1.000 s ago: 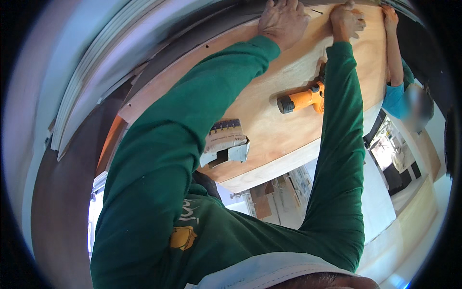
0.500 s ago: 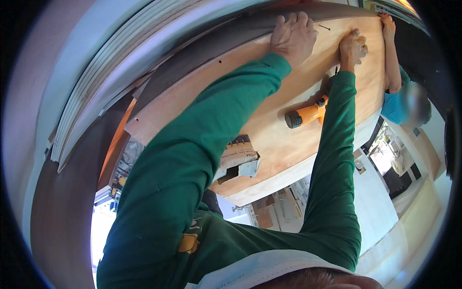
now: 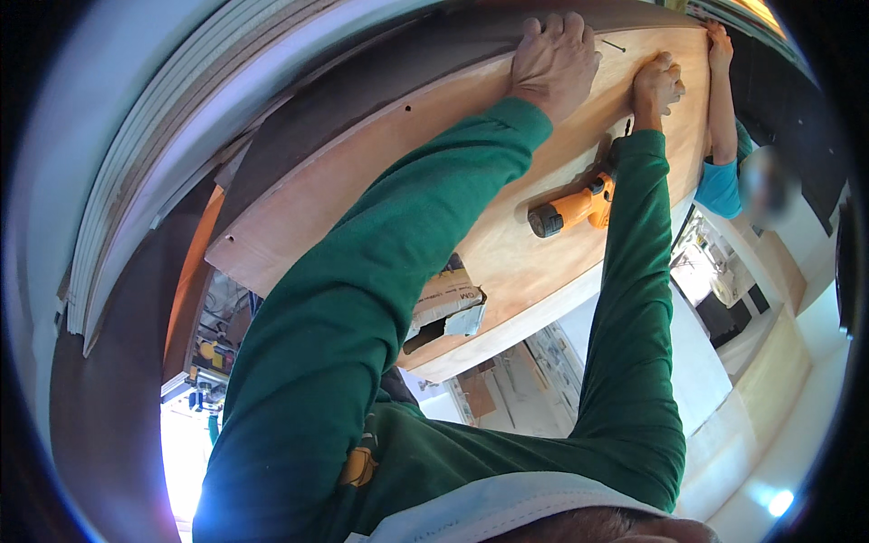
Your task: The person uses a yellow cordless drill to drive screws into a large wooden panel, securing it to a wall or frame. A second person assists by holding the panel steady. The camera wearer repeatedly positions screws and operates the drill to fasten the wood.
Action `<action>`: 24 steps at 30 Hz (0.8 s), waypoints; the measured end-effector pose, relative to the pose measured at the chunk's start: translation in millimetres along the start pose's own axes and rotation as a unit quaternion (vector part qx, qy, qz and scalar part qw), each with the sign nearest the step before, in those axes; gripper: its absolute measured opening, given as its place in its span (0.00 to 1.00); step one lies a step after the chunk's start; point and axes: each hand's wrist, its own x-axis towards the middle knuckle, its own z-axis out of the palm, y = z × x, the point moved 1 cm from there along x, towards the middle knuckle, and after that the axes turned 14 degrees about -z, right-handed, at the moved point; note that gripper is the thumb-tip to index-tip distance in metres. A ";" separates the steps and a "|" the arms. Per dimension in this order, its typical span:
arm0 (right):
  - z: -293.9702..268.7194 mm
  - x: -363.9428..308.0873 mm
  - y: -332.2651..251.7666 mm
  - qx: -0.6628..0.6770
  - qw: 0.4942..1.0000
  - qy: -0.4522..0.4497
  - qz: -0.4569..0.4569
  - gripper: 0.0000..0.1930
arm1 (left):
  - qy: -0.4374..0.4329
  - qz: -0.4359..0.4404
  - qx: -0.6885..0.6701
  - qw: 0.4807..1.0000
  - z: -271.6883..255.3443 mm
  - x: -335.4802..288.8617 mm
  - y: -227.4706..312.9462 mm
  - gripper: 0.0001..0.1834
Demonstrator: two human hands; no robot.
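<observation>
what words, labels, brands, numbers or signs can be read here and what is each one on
Torn brown-and-white cardboard box: dark print, partly legible, not copied out here; the smaller line is too fine to read.
Pale stitched fabric band at the lower edge: faint print, too blurred.
Orange-and-black cordless drill: no readable text.
Pale plywood panel: no writing seen.

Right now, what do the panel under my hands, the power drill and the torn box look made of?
Panel: probably plywood, smooth and bare-looking, given its pale wood grain. Power drill: likely a plastic housing, orange and black, with a slight sheen. Torn box: apparently thin printed cardboard, given its ragged, bent flaps.
</observation>
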 end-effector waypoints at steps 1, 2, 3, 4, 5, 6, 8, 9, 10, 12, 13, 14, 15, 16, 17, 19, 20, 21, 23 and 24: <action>0.0 0.7 -0.1 0.000 1.000 -0.002 0.002 0.39 | -0.003 0.001 -0.021 1.000 0.9 -0.6 -0.9 0.19; -0.1 0.6 0.5 -0.002 1.000 -0.006 0.005 0.39 | -0.007 0.001 -0.042 0.999 -4.9 -0.5 -0.4 0.19; 0.4 0.2 1.1 -0.003 1.000 -0.009 0.008 0.40 | -0.010 0.001 -0.063 0.998 -9.8 -0.4 -0.8 0.18; 1.6 -0.6 1.5 0.001 1.000 -0.011 0.008 0.40 | -0.006 -0.002 -0.064 0.998 -10.5 -0.8 -1.3 0.18; 0.8 0.1 1.0 0.005 1.000 -0.010 0.006 0.40 | 0.001 -0.004 -0.066 0.998 -10.1 -0.8 -0.6 0.18; 0.3 0.0 1.0 0.009 1.000 -0.009 0.005 0.41 | 0.008 -0.006 -0.069 0.998 -9.6 -1.0 -0.4 0.18; 1.6 1.3 4.8 -0.007 1.000 -0.020 -0.002 0.40 | 0.005 -0.006 -0.064 0.998 -8.5 -1.5 -0.9 0.17; 2.4 3.5 8.7 -0.016 1.000 -0.025 -0.004 0.40 | 0.003 -0.005 -0.061 0.998 -8.1 -1.9 -0.8 0.17; -0.8 10.3 12.1 -0.022 0.999 -0.033 -0.006 0.40 | 0.016 -0.004 -0.058 0.998 -7.9 -2.6 -0.9 0.17; -16.2 44.6 25.0 -0.019 0.996 -0.068 -0.063 0.40 | 0.045 -0.001 -0.049 0.998 -10.4 -4.6 -2.3 0.16; -23.8 63.7 31.9 -0.015 0.993 -0.076 -0.092 0.40 | 0.036 -0.001 -0.041 0.999 -8.7 -3.4 -1.3 0.16; -24.4 74.3 31.4 -0.016 0.991 -0.070 -0.116 0.39 | 0.029 -0.001 -0.031 0.999 -5.8 -1.2 -0.4 0.16; -17.2 71.6 23.1 -0.027 0.991 -0.045 -0.126 0.39 | 0.022 -0.003 -0.019 1.000 -5.2 1.1 0.1 0.16; 3.8 64.5 10.4 -0.052 0.989 -0.005 -0.138 0.39 | 0.020 -0.006 -0.023 1.000 -4.8 4.0 -2.3 0.16; 22.3 52.8 8.3 -0.097 0.985 0.048 -0.133 0.40 | 0.009 0.002 -0.035 0.999 -8.4 1.8 0.1 0.16; 42.8 47.0 9.1 -0.139 0.975 0.098 -0.145 0.40 | 0.007 0.007 -0.036 0.999 -10.3 0.2 -0.8 0.16; 43.6 51.2 8.8 -0.146 0.972 0.101 -0.156 0.40 | 0.015 0.011 -0.034 0.999 -7.3 0.4 -1.6 0.16; 41.9 55.7 15.8 -0.135 0.976 0.092 -0.144 0.40 | 0.021 0.015 -0.035 0.999 -3.3 -2.1 -0.3 0.17; 13.8 93.8 76.4 -0.150 0.946 -0.030 -0.287 0.42 | 0.097 0.043 -0.054 0.993 5.3 -10.8 7.3 0.17; 4.9 97.8 53.1 -0.066 0.957 -0.084 -0.269 0.41 | 0.144 0.038 -0.045 0.988 3.3 -4.5 -1.3 0.17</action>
